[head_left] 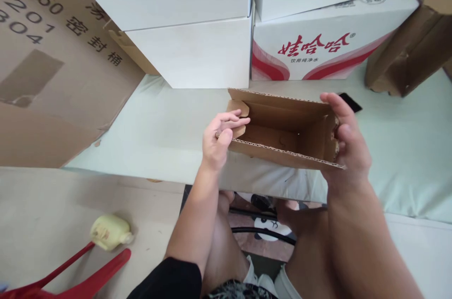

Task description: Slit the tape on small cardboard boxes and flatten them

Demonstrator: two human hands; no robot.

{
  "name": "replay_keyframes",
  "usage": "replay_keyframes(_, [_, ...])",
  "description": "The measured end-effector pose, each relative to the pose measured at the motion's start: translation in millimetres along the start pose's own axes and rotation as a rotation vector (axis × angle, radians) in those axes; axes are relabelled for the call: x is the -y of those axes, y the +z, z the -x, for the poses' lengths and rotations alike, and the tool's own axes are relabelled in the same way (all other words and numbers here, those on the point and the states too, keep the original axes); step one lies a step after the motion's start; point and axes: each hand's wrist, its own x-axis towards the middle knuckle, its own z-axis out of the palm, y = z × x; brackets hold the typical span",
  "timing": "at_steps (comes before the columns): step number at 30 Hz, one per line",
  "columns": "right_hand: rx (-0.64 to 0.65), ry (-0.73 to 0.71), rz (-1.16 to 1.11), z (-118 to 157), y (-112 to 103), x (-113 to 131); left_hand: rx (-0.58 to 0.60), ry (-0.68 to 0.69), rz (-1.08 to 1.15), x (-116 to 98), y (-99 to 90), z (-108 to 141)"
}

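Evidently, the person's left hand (217,141) and right hand (351,143) hold an open-topped cardboard box (275,157) between them, one at either end. The left hand grips its end with the thumb near the rim and the fingers reaching in over two small flaps (237,107). The right hand is curved around the opposite end, its fingers by the far corner. The box sits above the near part of a counter (169,125) with a pale green cover; whether its base touches that cover cannot be told. Just beyond the right hand lies a flat black object (350,101), partly hidden by the fingers. Farther to that hand's right stands an open brown carton (406,54). Ahead of the hands are a plain white box (194,54) and a white carton with red lettering (307,54). Well to the left of the left hand stands a large printed carton (52,77); below and left of that hand, a pale yellow bottle (110,232) lies near red bars (97,278).
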Motion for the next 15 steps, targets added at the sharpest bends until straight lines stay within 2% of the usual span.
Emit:
replay_keyframes(3, [-0.083, 0.063, -0.130, 0.4, 4.5, -4.5, 0.076, -0.022, -0.025, 0.1, -5.6, -3.5])
replay_keyframes(9, [-0.210, -0.031, -0.079, 2.2, 12.6, -4.1, 0.238, 0.013, -0.111, 4.6, -22.1, -7.1])
replay_keyframes(12, [-0.276, -0.069, -0.060, 2.6, 13.4, -5.2, 0.267, 0.017, -0.151, 3.5, -25.0, -8.2])
replay_keyframes(15, [-0.255, -0.013, -0.001, 3.3, 9.6, -10.9, 0.257, 0.018, -0.191, 0.1, -24.3, -9.6])
